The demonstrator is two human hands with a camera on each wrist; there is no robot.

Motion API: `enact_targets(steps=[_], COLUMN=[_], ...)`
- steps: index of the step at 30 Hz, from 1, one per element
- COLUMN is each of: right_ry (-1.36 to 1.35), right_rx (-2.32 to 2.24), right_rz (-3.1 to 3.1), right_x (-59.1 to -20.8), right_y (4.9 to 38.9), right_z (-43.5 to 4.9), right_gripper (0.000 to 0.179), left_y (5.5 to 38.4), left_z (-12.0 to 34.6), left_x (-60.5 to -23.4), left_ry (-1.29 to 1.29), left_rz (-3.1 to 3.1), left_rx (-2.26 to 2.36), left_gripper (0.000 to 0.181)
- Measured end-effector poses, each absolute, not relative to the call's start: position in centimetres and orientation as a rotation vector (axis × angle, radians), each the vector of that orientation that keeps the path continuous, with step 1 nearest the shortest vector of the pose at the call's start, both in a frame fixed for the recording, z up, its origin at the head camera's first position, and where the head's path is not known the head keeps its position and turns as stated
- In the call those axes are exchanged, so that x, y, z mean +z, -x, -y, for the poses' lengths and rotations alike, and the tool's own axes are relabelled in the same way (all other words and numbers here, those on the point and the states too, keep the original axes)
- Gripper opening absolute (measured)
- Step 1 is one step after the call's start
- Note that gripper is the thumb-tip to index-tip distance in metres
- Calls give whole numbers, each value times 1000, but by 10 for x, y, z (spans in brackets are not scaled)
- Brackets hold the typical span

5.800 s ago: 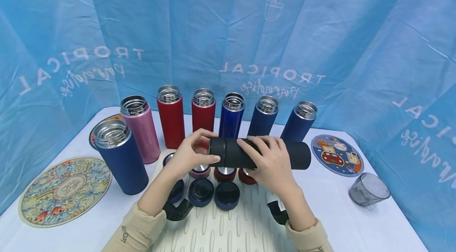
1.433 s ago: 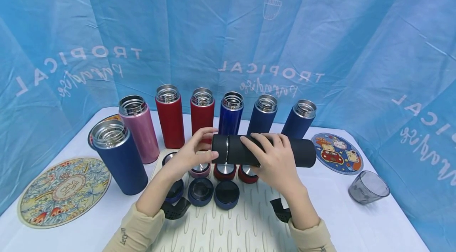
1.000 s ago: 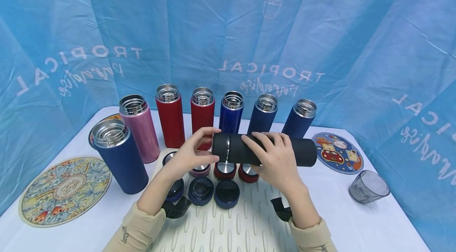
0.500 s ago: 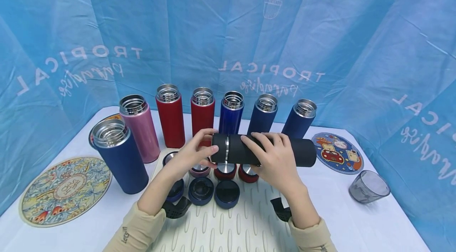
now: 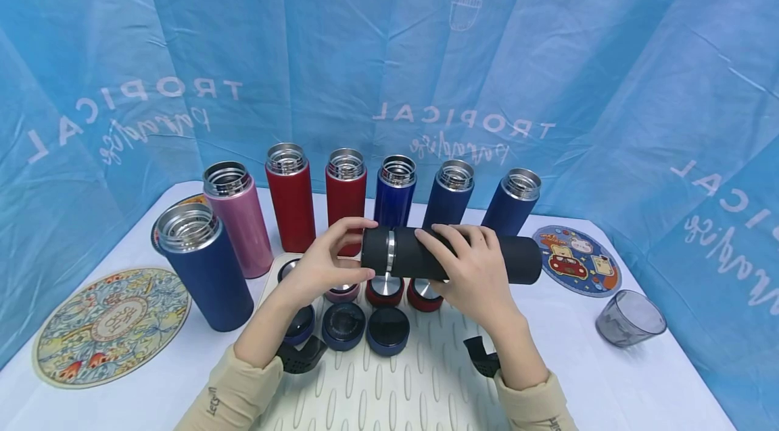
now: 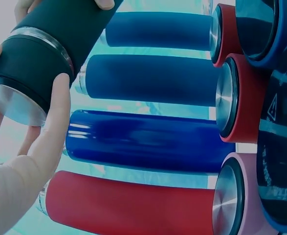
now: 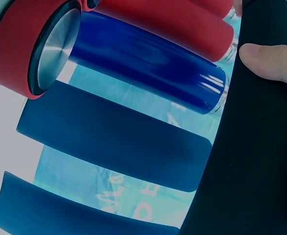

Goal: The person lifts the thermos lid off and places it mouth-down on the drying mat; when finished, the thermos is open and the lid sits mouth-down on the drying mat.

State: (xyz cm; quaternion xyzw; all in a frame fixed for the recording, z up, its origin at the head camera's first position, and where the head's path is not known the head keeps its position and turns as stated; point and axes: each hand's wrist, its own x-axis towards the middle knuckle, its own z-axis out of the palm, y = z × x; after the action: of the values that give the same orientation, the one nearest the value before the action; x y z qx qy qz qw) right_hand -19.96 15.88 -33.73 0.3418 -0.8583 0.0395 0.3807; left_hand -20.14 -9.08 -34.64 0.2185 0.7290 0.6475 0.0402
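A black thermos bottle (image 5: 521, 259) is held on its side above the mat, its lid end to the left. My left hand (image 5: 322, 263) grips the black lid (image 5: 373, 252), thumb below and fingers above. Between lid and body a silver band (image 5: 391, 251) shows. My right hand (image 5: 473, 274) holds the body from above; its thumb is visible on the black side in the right wrist view. In the left wrist view, fingers surround the lid (image 6: 28, 68), whose end has a silver disc (image 6: 16, 104).
Behind stand lidless thermoses: navy (image 5: 208, 282), pink (image 5: 243, 228), red (image 5: 291, 211), glossy blue (image 5: 394, 206) and others. Several removed lids (image 5: 388, 331) lie on the cream mat (image 5: 426, 383). A grey glass (image 5: 629, 319) and round coasters (image 5: 112, 326) are at the sides.
Since the oldest frame, a silver band has appeared between lid and body. Half a second ago my left thumb was higher on the lid; now it is lower. The right hand keeps its grip.
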Motion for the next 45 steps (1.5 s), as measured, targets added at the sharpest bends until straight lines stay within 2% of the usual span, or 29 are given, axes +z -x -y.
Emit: enact_targets(steps=[13,25,31,36,39,45], right_ry=[-870,-829,-645,-358,-212,-267], right_rx=[102,114,591,1138,1319,1473], right_rz=[2179,2150,2272,2328,2326,2227], right_x=[-337,-335,-328,-326,-327,-336], right_y=[201,202,208,212,212,219], right_z=[-160,-166,-198,-243,-270,-312], right_gripper=[78,80,86,92,93,99], left_y=[198,202,203,202,202,202], left_z=[86,89,90,88,87,87], left_x=[-343,-345,-343,-341,-341,-343], left_ry=[-460,-343,-372,-355,-357,-379], left_rz=[-2331,-2220,-2195,-2211,-2225,-2235], left_rx=[1926,2078,2089,2056,2035,2008], left_gripper=[59,50,50,51,52,51])
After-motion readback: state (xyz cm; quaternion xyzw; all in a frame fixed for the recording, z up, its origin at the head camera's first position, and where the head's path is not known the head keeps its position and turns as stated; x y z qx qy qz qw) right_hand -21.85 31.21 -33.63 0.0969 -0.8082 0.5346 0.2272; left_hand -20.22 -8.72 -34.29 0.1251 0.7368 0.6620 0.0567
